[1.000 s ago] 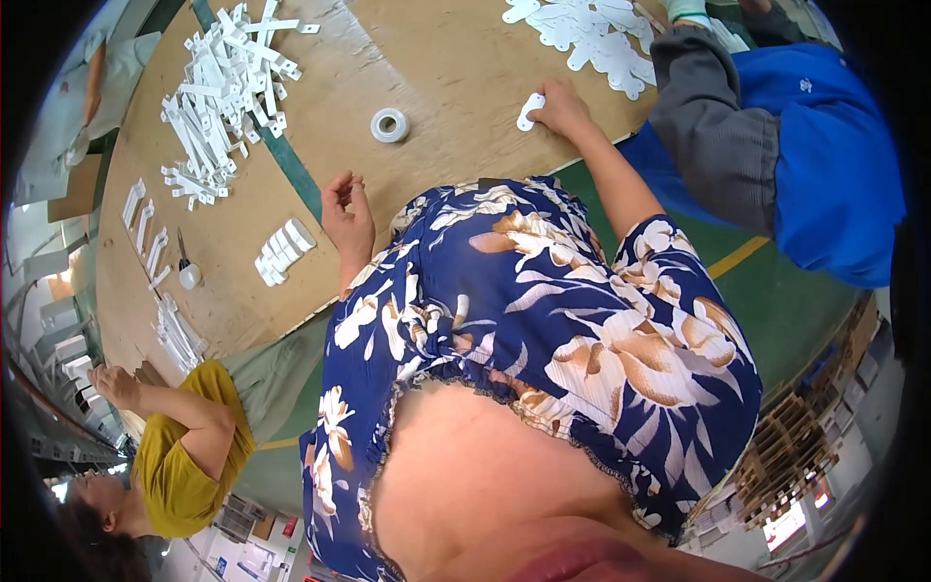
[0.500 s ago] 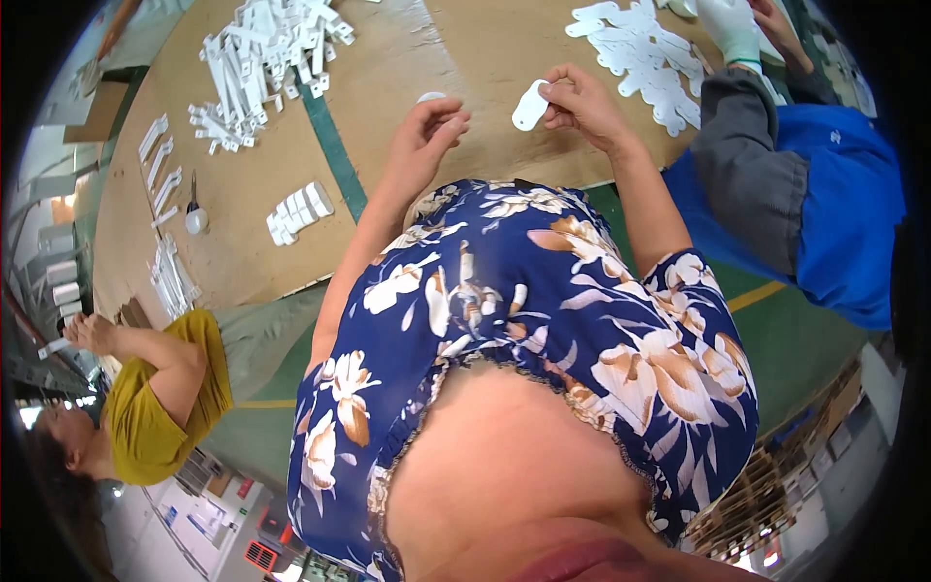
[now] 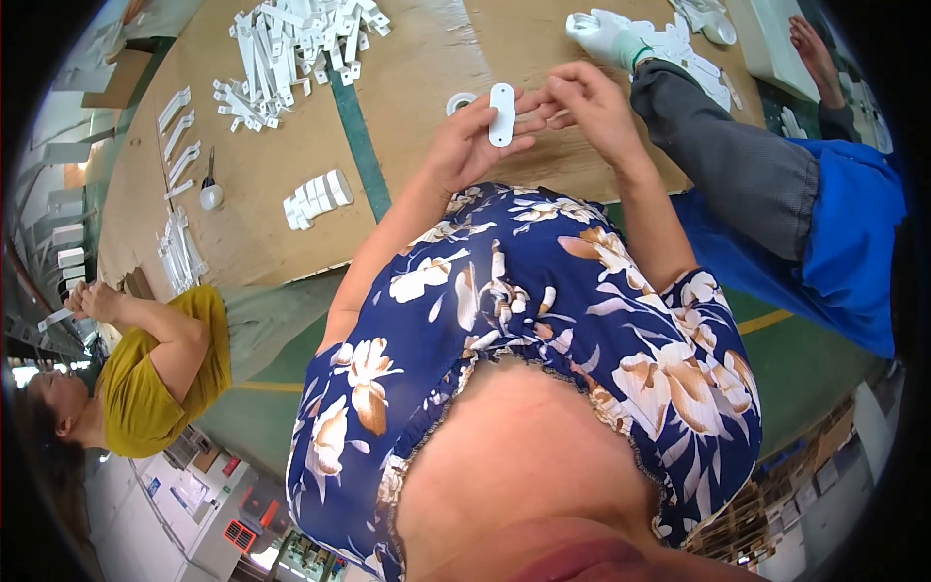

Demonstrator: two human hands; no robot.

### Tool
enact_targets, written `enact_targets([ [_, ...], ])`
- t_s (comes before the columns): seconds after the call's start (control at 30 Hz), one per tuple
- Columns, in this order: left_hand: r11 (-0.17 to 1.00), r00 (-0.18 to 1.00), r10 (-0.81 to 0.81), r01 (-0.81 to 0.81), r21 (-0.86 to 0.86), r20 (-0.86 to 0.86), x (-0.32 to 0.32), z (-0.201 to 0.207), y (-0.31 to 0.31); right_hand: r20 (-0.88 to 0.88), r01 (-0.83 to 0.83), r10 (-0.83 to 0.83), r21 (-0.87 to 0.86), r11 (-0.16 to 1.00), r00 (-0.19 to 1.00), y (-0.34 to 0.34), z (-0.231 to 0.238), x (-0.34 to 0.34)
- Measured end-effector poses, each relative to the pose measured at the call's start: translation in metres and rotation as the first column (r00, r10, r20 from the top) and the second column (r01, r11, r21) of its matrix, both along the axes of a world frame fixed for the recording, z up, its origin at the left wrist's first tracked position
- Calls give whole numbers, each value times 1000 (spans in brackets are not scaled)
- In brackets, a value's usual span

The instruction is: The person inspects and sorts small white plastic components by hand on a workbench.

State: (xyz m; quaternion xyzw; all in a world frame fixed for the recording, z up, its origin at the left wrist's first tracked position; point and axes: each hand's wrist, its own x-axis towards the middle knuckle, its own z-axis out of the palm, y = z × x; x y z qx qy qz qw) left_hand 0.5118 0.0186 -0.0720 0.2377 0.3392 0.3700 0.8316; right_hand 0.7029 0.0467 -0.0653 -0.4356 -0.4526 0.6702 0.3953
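Note:
A small white plate (image 3: 501, 114) with rounded ends and a hole near each end is held between the thumb and fingers of my left hand (image 3: 464, 147). Close on its right, my right hand (image 3: 593, 105) has its fingers apart and nothing visible in them; its fingertips are near those of my left hand. Just beyond my left hand, a white ring-shaped roll (image 3: 460, 101) lies on the brown table (image 3: 427, 58), partly hidden by my fingers.
White brackets (image 3: 281, 58) are heaped at the far left. Nearer lie a row of white pieces (image 3: 318, 198), a pointed tool (image 3: 210, 189) and more strips (image 3: 180, 254). A co-worker's gloved hand (image 3: 599, 37) reaches over white plates (image 3: 684, 63) at right. Another person (image 3: 160, 388) is at left.
The white plate has passed from my right hand to my left, which moved right. My right hand has let go of it. The co-worker's gloved arm has swung left over the plates.

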Motion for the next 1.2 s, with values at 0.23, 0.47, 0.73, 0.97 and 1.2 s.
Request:
enact_targets([
  [0.23,968,776,200,-60,-246,598,-11,-6,-2,250,33,-43,45,998,967,-11,-26,23],
  [0.47,967,787,198,-58,-249,585,-6,-1,1,573,-140,24,159,977,819,-24,-44,21],
  [0.73,987,993,119,-116,-115,18,-15,-23,-13,889,-139,61,3,990,454,13,-93,60],
  [0.97,973,984,151,-130,-193,96,-13,-10,-28,900,-62,-356,382,922,251,96,-106,86],
  [1.2,966,973,216,-202,-159,76,-19,-10,-32,983,-499,-170,113,859,-71,127,-108,76],
])
